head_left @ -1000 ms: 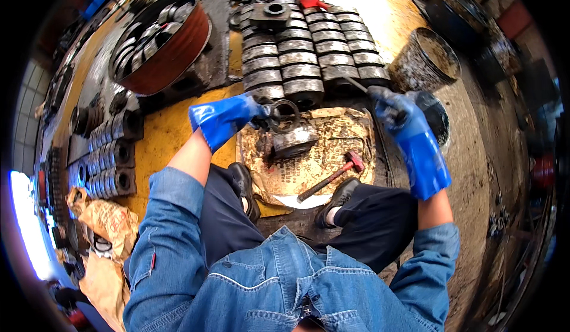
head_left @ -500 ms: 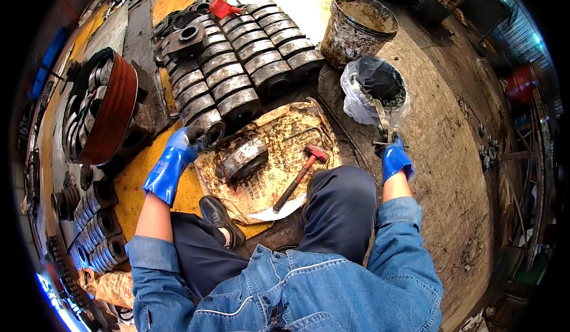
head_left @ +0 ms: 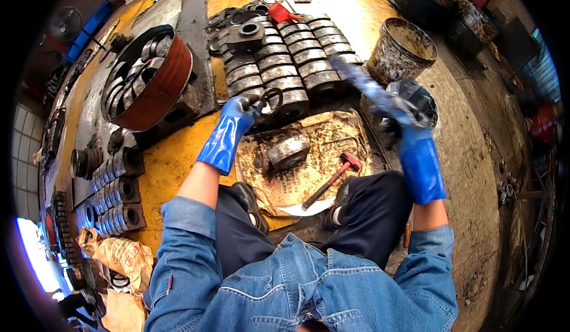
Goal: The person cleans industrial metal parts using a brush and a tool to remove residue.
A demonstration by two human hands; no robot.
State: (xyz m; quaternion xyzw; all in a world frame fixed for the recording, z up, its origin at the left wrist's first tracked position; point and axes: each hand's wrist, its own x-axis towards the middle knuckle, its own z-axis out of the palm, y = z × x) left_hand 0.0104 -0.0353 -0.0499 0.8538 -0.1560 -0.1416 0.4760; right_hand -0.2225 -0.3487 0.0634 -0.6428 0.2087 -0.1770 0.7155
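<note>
My left hand (head_left: 242, 113), in a blue rubber glove, pinches a small dark metal ring (head_left: 278, 102) by the near end of the block rows. On the right, my gloved right hand (head_left: 399, 121) is closed around a long flat metal strip (head_left: 362, 81), blurred by motion, pointing up and left. Behind that hand stands a plastic-lined pail (head_left: 432, 107), partly hidden, with dark grease-like stuff in it. One round-sided metal block (head_left: 290, 149) lies on stained cardboard (head_left: 261, 183), with a red-headed hammer (head_left: 335, 178) and a thin bent rod (head_left: 344, 140) beside it.
Rows of metal blocks (head_left: 285, 71) fill the far middle, with a red scoop-like thing (head_left: 281, 14) on top. A dirty bucket (head_left: 401, 50) stands far right. To the left are a rusty drum (head_left: 160, 89) of metal parts, more stacked blocks (head_left: 116, 192) and a paper bag (head_left: 127, 258).
My right hand has lifted the metal strip out of the lined pail and swung its tip up and left. My left hand keeps the ring. The whole view has shifted.
</note>
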